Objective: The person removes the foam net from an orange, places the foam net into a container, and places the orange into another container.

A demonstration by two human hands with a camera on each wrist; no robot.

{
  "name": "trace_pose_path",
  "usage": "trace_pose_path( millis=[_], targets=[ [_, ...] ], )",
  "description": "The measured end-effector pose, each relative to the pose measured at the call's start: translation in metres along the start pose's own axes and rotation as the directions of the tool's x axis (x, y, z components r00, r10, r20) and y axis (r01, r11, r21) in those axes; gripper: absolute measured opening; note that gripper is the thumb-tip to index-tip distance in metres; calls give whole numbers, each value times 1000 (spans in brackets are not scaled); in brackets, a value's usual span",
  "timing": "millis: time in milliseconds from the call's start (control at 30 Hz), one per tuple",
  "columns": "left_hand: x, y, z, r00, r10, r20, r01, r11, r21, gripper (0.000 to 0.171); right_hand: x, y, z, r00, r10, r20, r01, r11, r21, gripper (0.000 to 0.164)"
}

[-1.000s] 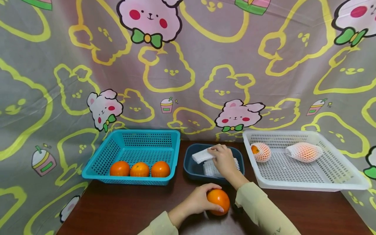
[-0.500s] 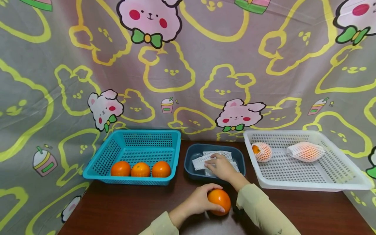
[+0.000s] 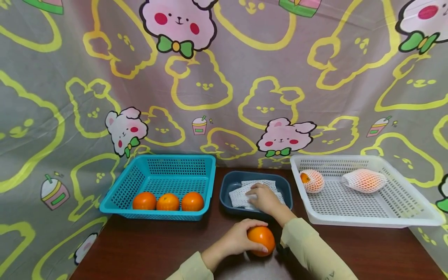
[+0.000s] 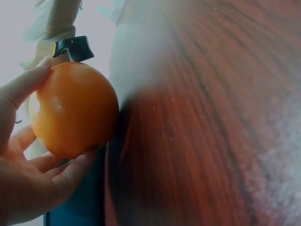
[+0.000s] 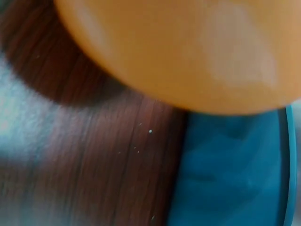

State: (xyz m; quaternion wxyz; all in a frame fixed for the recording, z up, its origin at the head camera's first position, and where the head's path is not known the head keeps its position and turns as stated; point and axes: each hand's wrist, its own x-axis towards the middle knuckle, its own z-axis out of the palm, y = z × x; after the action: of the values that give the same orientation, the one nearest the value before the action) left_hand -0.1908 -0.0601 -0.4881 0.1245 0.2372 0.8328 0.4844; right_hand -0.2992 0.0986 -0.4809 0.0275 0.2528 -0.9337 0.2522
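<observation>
Six fruits [image 3: 261,242], one held — three containers [image 3: 238,211]

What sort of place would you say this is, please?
Possibly an improvised indoor tabletop workspace: a grey cartoon-printed fabric backdrop hangs behind a dark reddish-brown wood-grained table, which bears a dark blue rounded plastic tub holding white mesh netting.

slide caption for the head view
The left hand grips an orange fruit while the right hand reaches into a dark blue tray holding white netting.
</observation>
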Motion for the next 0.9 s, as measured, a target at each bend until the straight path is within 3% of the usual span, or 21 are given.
trace_pose_path(
  millis=[200, 367, 600, 900],
  targets=[
    [-1, -2, 4, 999, -42, 34, 42, 999, 20, 65, -3, 2, -1, 998, -7, -68, 8, 1000, 7, 11],
    [0, -2, 7, 999, -34, 34, 34, 999, 19, 67, -3, 3, -5, 994, -27, -110, 29, 1000, 13, 7],
    [-1, -1, 6, 998, -51, 25, 51, 999, -9, 65, -6, 0, -10, 993, -7, -116, 12, 999, 46, 7],
    [-3, 2, -2, 997, -76, 15, 77, 992, -96, 68, -7, -2, -17, 990, -76, -120, 83, 995, 59, 12]
  ],
)
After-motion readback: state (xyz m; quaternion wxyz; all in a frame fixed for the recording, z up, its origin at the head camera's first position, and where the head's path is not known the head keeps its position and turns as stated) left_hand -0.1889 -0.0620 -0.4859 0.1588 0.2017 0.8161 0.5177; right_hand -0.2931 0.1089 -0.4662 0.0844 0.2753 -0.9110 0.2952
